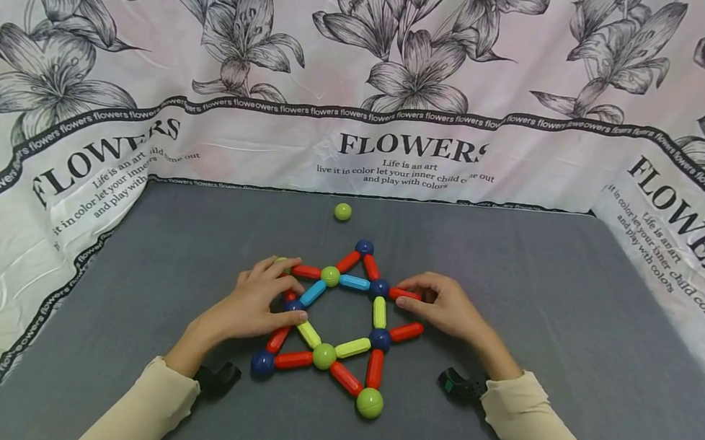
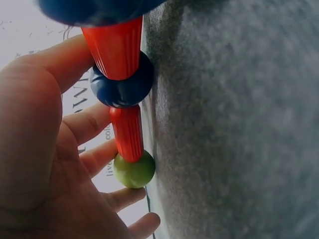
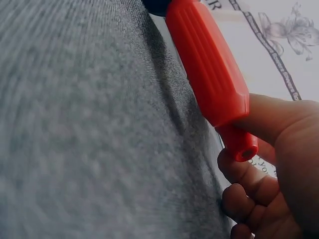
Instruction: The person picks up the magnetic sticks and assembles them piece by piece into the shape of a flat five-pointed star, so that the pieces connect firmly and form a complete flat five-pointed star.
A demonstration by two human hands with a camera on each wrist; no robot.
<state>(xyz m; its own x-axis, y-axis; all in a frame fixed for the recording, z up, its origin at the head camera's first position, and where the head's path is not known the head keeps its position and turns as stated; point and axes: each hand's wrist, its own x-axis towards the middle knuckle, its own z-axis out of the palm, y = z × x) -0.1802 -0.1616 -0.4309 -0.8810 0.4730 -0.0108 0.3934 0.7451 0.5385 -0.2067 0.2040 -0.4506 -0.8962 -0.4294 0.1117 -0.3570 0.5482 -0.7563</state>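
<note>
A star-shaped figure of magnetic sticks and balls lies on the grey table. My left hand (image 1: 255,300) spreads over its left side, thumb by a dark blue ball (image 2: 122,84) and fingers along the row toward a green ball (image 2: 134,169). At the upper right, my right hand (image 1: 444,303) pinches a red stick (image 1: 405,294) between thumb and fingers; its inner end meets a dark blue ball (image 1: 379,289). Below it, another red stick (image 1: 407,332) juts out from a second dark blue ball (image 1: 381,339). Yellow and light blue sticks (image 1: 355,283) form the inner ring.
A loose green ball (image 1: 343,212) sits near the table's (image 1: 517,268) back edge. A flower-printed cloth (image 1: 399,156) hangs behind and along both sides. A green ball (image 1: 369,403) forms the star's nearest point, with a dark blue ball (image 1: 263,364) at its lower left.
</note>
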